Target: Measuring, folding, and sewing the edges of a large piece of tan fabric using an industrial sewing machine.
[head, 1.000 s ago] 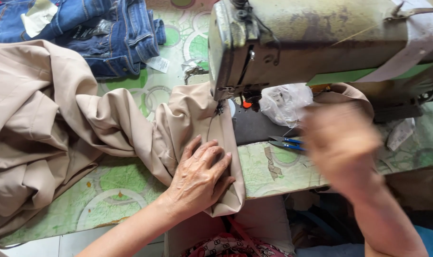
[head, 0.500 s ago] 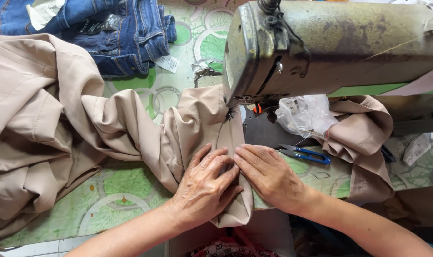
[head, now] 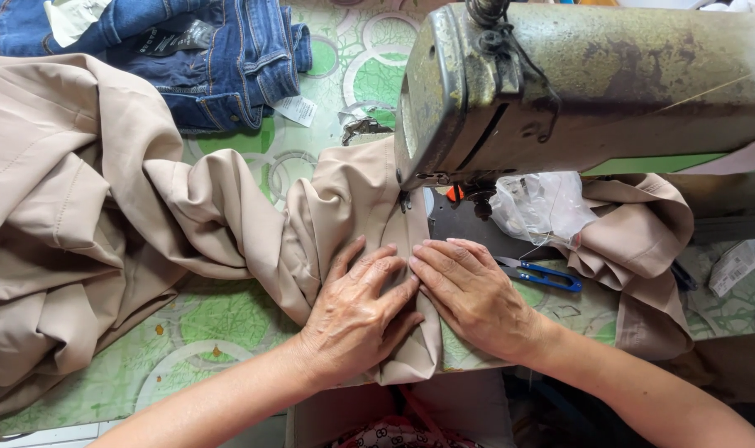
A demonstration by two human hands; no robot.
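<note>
Change: half a second ago our right hand (head: 477, 299) lay flat beside the left much as it does now; a second ago it was a blur in the air, off to the right, well apart from the cloth.
Left hand: our left hand (head: 356, 319) lies palm down, fingers spread, pressing the beige fabric (head: 344, 207) flat; it grips nothing.
Right hand: flat and open too, fingertips touching the left hand's fingers over the folded strip of fabric.
Fabric: the strip runs from under both hands up to the foot of the sewing machine (head: 576, 83); the bulk is heaped to the left of our left hand, and another fold lies right of our right hand.
In the way: the machine head hangs just beyond our fingertips and hides the needle area.
Around: blue thread snips (head: 547, 275) lie just right of our right hand; a crumpled clear plastic bag (head: 535, 207) sits beyond them; blue jeans (head: 203, 58) lie far beyond our left hand.
Table: the table (head: 219, 319) wears a green patterned cover.
</note>
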